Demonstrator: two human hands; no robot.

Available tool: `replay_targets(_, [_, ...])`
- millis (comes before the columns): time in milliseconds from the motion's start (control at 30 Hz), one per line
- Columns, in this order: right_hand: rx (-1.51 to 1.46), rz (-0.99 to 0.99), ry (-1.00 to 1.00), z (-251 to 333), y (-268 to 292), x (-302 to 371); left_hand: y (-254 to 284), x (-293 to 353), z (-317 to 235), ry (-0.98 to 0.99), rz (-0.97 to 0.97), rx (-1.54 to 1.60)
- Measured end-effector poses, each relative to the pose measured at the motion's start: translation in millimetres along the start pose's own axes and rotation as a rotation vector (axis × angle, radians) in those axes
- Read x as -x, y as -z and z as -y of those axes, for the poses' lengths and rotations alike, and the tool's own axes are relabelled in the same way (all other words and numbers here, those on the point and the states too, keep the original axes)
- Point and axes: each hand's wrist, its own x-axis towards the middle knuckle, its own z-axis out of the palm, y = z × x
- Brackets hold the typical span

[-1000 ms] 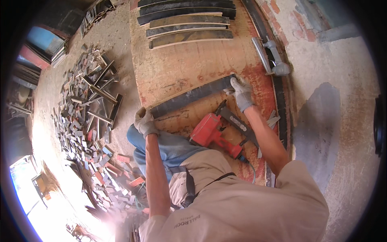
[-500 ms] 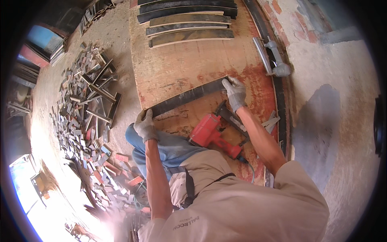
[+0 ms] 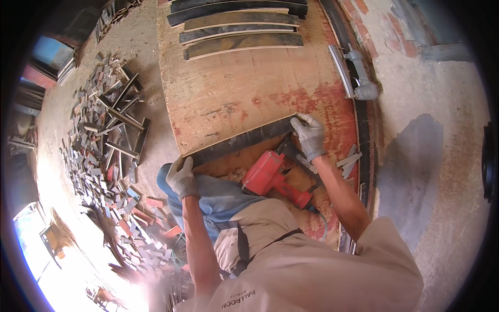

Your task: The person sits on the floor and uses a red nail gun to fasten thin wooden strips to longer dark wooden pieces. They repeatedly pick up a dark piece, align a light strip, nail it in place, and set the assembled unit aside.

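A long dark-faced plywood strip (image 3: pixel 240 141) spans between my two gloved hands, slanting up to the right. My left hand (image 3: pixel 182 177) is closed on its left end, close to my bent knee. Around the right end, the fingers of my right hand (image 3: pixel 310 136) are closed, thumb on the near side. The strip's pale long edge shows along its far side. Just below my right hand, a red nail gun (image 3: pixel 267 174) lies on the plywood board (image 3: pixel 223 99), its black nose and magazine partly behind my right forearm.
Several dark plywood strips (image 3: pixel 241 46) lie in rows at the board's far end. A grey nail gun (image 3: pixel 359 75) rests by the wall (image 3: pixel 416 93) on the right. Left of the board, a heap of wood offcuts (image 3: pixel 99 156) covers the floor. Pale scraps (image 3: pixel 349 162) lie beyond my right forearm.
Both hands have brought the plywood strip a little nearer to me, and its pale far edge now shows more. The view has shifted slightly. The red nail gun stays in place.
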Motion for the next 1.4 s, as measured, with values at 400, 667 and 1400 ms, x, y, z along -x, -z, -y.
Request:
replay_targets(400, [0.183, -0.009, 0.088, 3, 3, 0, -5, 12, -10, 0.049, -0.015, 0.07])
replay_targets(667, [0.185, 0.0, 0.102, 0, 4, -5, -9, 15, -11, 0.02, -0.048, 0.106])
replay_targets(1400, [0.198, 0.071, 0.115, -6, 7, -14, -6, 11, -5, -0.048, -0.116, -0.099])
